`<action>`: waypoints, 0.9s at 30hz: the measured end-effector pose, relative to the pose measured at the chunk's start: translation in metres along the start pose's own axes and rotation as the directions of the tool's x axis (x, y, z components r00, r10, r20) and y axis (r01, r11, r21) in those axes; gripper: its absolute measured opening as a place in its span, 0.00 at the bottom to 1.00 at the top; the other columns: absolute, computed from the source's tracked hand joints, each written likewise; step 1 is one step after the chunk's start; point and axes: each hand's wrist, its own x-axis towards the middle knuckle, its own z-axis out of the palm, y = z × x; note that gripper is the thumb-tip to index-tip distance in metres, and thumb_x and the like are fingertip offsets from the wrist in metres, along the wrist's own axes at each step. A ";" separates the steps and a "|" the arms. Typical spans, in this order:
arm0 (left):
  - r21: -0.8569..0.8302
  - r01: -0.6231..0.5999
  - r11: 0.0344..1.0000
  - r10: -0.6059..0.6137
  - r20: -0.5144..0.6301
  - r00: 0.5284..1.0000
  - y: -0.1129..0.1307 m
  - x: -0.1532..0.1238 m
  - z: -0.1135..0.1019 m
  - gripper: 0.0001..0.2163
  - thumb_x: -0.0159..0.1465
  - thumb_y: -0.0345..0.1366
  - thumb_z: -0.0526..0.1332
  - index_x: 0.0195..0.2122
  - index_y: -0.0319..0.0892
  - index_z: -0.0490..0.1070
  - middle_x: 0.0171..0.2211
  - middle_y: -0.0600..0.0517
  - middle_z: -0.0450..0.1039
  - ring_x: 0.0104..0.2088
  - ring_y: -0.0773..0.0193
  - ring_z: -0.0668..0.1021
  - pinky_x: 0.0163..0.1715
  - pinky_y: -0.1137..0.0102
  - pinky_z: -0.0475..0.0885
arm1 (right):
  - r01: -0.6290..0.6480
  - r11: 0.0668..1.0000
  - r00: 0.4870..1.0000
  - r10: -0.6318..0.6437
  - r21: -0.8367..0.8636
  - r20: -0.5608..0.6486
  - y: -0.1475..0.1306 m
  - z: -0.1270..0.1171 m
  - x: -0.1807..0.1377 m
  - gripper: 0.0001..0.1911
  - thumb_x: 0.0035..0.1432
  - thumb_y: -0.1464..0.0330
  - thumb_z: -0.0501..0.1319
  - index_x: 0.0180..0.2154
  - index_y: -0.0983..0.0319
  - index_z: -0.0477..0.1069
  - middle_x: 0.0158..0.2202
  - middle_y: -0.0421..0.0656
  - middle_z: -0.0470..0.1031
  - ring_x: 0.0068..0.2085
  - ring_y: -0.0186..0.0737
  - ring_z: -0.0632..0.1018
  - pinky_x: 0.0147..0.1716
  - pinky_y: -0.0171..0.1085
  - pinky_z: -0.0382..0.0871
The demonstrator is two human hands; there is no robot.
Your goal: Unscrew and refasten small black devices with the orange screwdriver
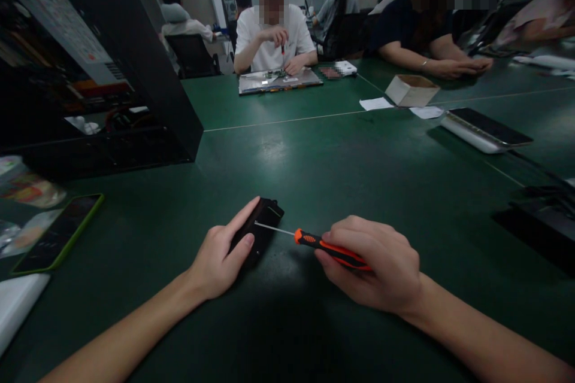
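Note:
My left hand (220, 257) is closed around a small black box-shaped part (266, 228), steadying it on the green table (341, 161). Its thumb lies across the near face and a finger runs along the far left edge. In my right hand (372, 263) is an orange and black screwdriver (335, 249), gripped by the handle. The thin metal shaft points left, and its tip is at the face of the black part; whether it sits in a screw I cannot tell. A small shiny spot shows lower on that face.
At left stand a black cabinet (179, 96), a green-edged phone (63, 233) and a plastic jar (31, 182). An open box (411, 91) and a phone on a white object (485, 128) lie to the right. Across the table, a person works over a flat panel (305, 79).

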 end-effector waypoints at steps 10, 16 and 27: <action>0.018 -0.026 1.000 0.026 0.001 1.000 0.000 0.002 -0.001 0.26 0.73 0.43 0.50 0.71 0.46 0.56 0.59 0.47 0.75 0.41 0.57 0.84 0.41 0.67 0.76 | 0.030 0.999 1.000 -0.029 -0.025 0.007 -0.004 -0.006 0.003 0.09 0.59 0.76 0.63 0.40 0.60 0.68 0.25 0.41 0.76 0.24 0.35 0.76 0.24 0.35 0.70; 0.023 -0.025 0.999 0.025 0.009 1.000 0.000 0.001 -0.001 0.26 0.74 0.43 0.50 0.71 0.44 0.57 0.55 0.47 0.79 0.36 0.59 0.83 0.40 0.66 0.76 | 0.026 0.999 1.000 -0.025 -0.040 0.015 -0.006 -0.008 0.004 0.10 0.58 0.77 0.63 0.40 0.59 0.68 0.25 0.40 0.77 0.24 0.36 0.77 0.23 0.35 0.71; 0.038 -0.061 0.997 0.060 0.022 0.998 0.001 0.000 -0.001 0.26 0.74 0.42 0.49 0.72 0.44 0.55 0.58 0.45 0.76 0.34 0.61 0.82 0.34 0.68 0.73 | 0.037 0.997 0.999 -0.037 -0.069 0.006 -0.004 -0.010 0.004 0.09 0.58 0.76 0.63 0.40 0.59 0.69 0.25 0.39 0.75 0.23 0.35 0.76 0.22 0.34 0.69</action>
